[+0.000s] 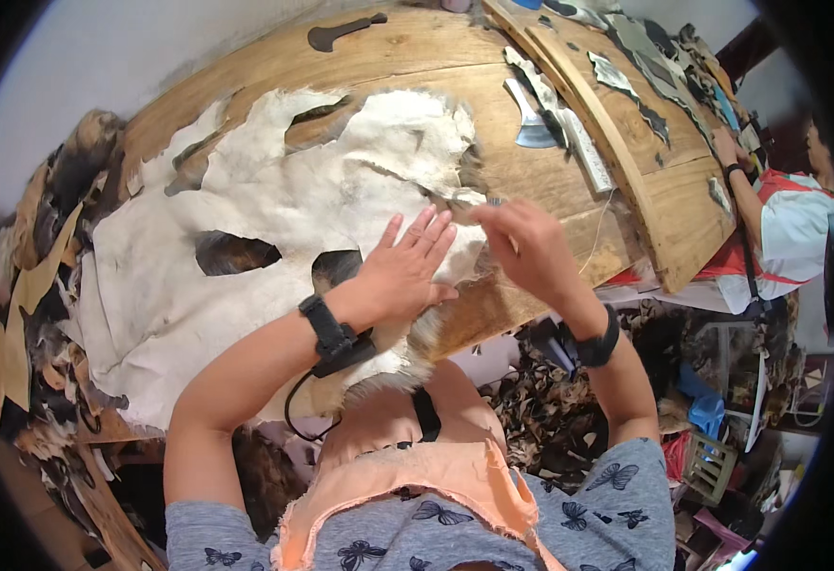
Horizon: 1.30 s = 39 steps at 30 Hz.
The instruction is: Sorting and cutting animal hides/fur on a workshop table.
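**Bracing the Hide (pixel 293 205) at Its Right Edge**

Position: The hide lies pale side up over the left and middle of the bench (pixel 436 52). Two holes open left of the hands, and fur fringes the right and near edges.

Procedure: The step in hand appears to be detail work at the right edge. For a good result, brace the skin with a flat palm just beside the work point, so that it neither slides nor puckers. Apply light, even tension, away from the holes, where the skin would probably stretch first. Work in short, controlled strokes and direct any sharp point away from the bracing fingers.

Hand pose: The left hand (pixel 405 264) rests palm down on the hide, fingers extended toward the far right, thumb pointing right. The right hand (pixel 521 238) is just right of it, apart from it, with fingers curled and thumb and forefinger brought close at the edge. Whether they clamp the skin or a small tool cannot be told. Both forearms reach in from the near side, elbows bent outward.
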Available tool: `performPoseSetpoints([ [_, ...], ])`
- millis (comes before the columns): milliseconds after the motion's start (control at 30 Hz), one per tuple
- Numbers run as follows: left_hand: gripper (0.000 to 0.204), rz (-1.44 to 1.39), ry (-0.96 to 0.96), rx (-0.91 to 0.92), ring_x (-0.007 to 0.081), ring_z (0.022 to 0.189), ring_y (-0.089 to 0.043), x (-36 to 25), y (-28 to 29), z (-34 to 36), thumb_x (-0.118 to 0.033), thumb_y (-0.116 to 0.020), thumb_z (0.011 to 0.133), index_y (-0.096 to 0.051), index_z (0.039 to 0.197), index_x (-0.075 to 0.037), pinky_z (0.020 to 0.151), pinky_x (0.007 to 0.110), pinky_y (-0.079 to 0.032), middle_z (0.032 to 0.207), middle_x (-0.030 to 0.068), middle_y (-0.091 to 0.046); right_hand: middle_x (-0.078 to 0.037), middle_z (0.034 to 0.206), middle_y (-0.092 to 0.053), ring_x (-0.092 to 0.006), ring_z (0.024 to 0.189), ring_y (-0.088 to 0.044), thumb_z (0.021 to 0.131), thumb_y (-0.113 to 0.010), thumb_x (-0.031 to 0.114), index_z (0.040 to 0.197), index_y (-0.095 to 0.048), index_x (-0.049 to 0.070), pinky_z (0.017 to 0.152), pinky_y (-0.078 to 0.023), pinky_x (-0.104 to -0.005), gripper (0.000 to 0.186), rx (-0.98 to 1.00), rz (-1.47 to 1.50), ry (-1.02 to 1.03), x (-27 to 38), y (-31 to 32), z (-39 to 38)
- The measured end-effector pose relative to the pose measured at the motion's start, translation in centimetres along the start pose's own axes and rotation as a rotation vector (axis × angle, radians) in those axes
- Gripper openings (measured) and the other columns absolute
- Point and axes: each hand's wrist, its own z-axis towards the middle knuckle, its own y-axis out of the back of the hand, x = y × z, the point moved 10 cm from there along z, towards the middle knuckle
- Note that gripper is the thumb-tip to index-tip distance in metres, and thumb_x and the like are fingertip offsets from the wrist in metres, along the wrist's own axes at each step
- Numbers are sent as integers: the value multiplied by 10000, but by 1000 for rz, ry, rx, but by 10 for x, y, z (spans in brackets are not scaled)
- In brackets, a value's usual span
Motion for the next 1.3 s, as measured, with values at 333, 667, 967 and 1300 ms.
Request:
performPoseSetpoints([
  [333,1143,-112,-244,-1,335,1363,-128,-36,13,-15,-689,-592,599,-184,1385,33,1074,513,-122,1455,194,-177,-260,1051,-555,-335,995,-540,857,-522,382,1000,-583,-55,830,-445,-416,464,220,-289,-491,-126,-58,109],
  [667,1022,-296,-360,77,388,1356,-95,-52,16,-23,-532,-711,557,-310,1346,-23,1074,522,-97,1452,225,-148,-116,751,-598,-316,749,-581,848,-528,360,834,-601,83,595,-472,-414,286,-74,-401,-156,-134,-94,122],
  [967,912,-458,-365,126,392,1350,-122,-50,13,-13,-393,-717,561,-357,1329,-57,1074,479,-164,1441,235,-166,-127,617,-608,-311,603,-598,867,-510,349,759,-613,106,531,-457,-397,285,11,-451,-113,-155,-108,135],
  [1300,904,-499,-350,95,398,1343,-149,-49,17,-12,-368,-707,547,-367,1324,-57,1069,462,-196,1433,236,-188,-121,646,-621,-320,623,-602,866,-484,352,819,-636,141,566,-456,-425,265,44,-366,-110,-158,-112,154],
])
